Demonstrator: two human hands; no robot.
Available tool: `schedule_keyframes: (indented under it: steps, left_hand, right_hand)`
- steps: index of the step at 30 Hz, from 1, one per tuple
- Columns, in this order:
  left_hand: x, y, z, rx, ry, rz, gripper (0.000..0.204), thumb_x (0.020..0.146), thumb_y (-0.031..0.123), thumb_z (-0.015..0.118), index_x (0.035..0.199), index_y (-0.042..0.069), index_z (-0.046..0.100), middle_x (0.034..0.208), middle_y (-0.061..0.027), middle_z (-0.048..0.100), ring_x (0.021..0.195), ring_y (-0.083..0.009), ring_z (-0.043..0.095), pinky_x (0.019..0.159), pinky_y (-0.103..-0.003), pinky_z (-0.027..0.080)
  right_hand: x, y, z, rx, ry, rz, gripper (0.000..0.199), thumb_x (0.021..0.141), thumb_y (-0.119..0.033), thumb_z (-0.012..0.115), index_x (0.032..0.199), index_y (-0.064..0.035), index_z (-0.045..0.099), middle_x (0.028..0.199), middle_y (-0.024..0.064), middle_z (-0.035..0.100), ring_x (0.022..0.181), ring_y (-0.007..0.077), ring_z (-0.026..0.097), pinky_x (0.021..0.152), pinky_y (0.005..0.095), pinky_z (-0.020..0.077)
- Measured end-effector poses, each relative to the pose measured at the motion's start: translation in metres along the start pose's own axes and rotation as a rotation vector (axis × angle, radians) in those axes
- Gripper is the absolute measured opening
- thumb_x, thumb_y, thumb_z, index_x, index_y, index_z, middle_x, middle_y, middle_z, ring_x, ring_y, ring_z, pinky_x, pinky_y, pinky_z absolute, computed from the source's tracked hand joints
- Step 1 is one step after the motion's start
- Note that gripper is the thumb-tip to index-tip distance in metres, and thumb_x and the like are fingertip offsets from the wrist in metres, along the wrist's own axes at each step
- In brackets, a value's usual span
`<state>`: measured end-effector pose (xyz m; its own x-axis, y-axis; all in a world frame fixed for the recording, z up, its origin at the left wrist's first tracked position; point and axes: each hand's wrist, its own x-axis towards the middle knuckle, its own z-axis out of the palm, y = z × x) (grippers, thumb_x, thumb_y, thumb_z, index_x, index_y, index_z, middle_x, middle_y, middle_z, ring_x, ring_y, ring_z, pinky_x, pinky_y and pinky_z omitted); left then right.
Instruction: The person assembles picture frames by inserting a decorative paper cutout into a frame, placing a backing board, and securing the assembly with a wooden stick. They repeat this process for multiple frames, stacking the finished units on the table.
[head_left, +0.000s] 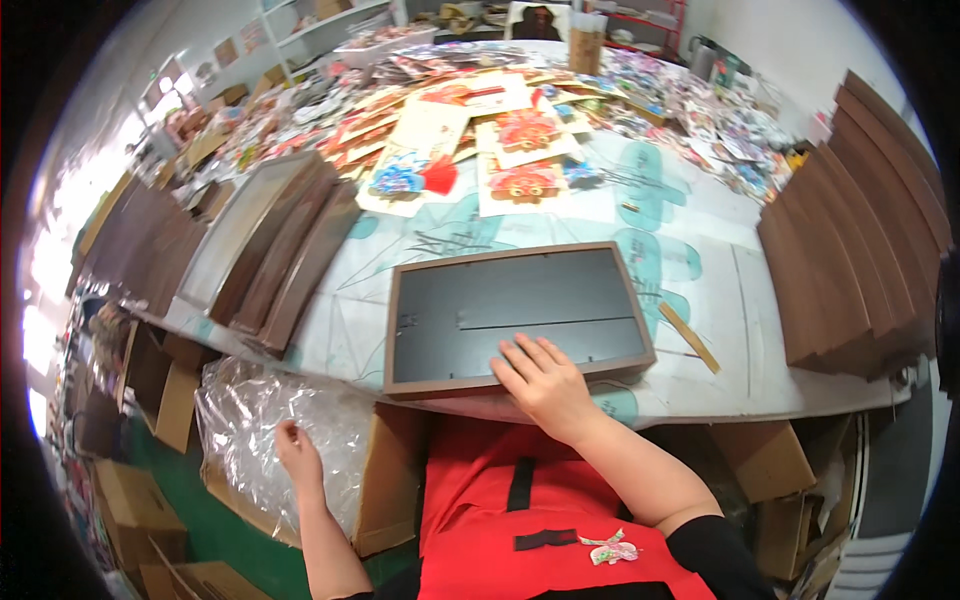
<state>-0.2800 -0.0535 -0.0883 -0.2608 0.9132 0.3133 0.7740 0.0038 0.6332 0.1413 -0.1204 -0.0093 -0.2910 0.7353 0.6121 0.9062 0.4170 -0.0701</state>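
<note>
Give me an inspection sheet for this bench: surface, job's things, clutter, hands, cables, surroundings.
Surface: table under a pale printed sheet.
Job's things: dark frame lying back up at the near edge; plastic bag in a carton below.
Clutter: colourful paper cutouts heaped at the far side; frame stacks left and right; wooden strip.
Hands: right hand flat on the frame; left hand at the bag.
Cables: nothing seen.
Surroundings: shelves, floor cartons.

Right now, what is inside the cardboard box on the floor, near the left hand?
The cardboard box holds crumpled clear plastic film, which the left hand touches. Anything beneath the film is covered and cannot be seen.
</note>
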Motion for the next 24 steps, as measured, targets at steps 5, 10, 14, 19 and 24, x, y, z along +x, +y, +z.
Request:
schedule_keyframes:
  steps: [5,10,14,19,24]
  left_hand:
    - [-0.016,0.07,0.009,-0.163,0.176,0.227,0.03,0.083,-0.003,0.051,0.113,-0.002,0.05,0.115,-0.0163,0.054,0.102,-0.0288,0.053,0.084,-0.037,0.045]
    - [-0.037,0.142,0.033,-0.238,0.089,0.695,0.032,0.079,-0.008,0.054,0.11,-0.002,0.053,0.115,-0.0181,0.054,0.106,-0.0338,0.052,0.093,-0.04,0.042]
    - [-0.049,0.198,0.053,-0.363,-0.05,0.882,0.032,0.075,-0.011,0.059,0.104,0.0,0.057,0.114,-0.0177,0.056,0.104,-0.0332,0.054,0.09,-0.04,0.044]
    - [-0.043,0.234,0.067,-0.446,-0.161,0.858,0.032,0.077,-0.011,0.055,0.107,-0.002,0.056,0.109,-0.0173,0.059,0.101,-0.0315,0.058,0.088,-0.036,0.046]
    - [-0.03,0.214,0.06,-0.453,-0.28,0.634,0.031,0.08,-0.007,0.052,0.11,-0.001,0.056,0.106,-0.0162,0.059,0.094,-0.0296,0.059,0.085,-0.034,0.045]
  right_hand:
    - [-0.034,0.042,-0.029,0.281,0.193,0.238,0.02,0.077,-0.005,0.062,0.096,-0.0048,0.061,0.1,0.0133,0.064,0.094,0.0308,0.06,0.086,0.0413,0.0462]
    - [-0.096,0.128,-0.064,-0.225,0.192,0.694,0.015,0.078,-0.008,0.063,0.092,-0.0025,0.061,0.089,0.0138,0.06,0.083,0.0325,0.055,0.072,0.044,0.0447]
    - [-0.121,0.153,-0.062,-0.273,0.012,0.807,0.015,0.078,-0.011,0.066,0.089,-0.0027,0.06,0.086,0.0134,0.058,0.084,0.0326,0.055,0.072,0.0427,0.0453]
    - [-0.125,0.166,-0.062,-0.211,0.048,0.835,0.009,0.087,-0.009,0.055,0.092,-0.0014,0.058,0.078,0.0138,0.059,0.072,0.0316,0.058,0.064,0.0415,0.0459]
    - [-0.052,0.118,-0.082,0.311,0.261,0.774,0.011,0.091,-0.008,0.049,0.095,-0.0016,0.057,0.068,0.0139,0.059,0.06,0.027,0.06,0.055,0.037,0.0444]
